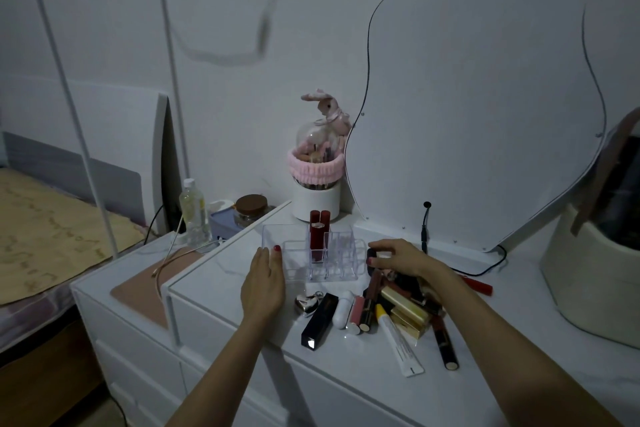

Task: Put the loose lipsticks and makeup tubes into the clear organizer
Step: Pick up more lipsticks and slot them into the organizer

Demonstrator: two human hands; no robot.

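The clear organizer (337, 253) stands on the white dresser top, with red lipsticks (317, 236) upright in its back left slots. My left hand (264, 282) lies flat against the organizer's left side, fingers together, holding nothing. My right hand (398, 258) hovers over a pile of loose makeup just right of the organizer, fingers pinched on a small dark tube (371, 255). The pile holds gold lipstick cases (408, 303), a black lipstick box (320, 321), a white tube (343, 308), pink tubes (356, 314), a yellow-capped cream tube (398, 340) and a silver heart compact (306, 303).
A wavy mirror (485, 107) leans at the back. A white brush holder with a glass dome and pink band (316, 184) stands behind the organizer. A cream round case (595, 263) sits at the right. A bottle (194, 211) and jar (251, 210) stand on the lower cabinet at the left.
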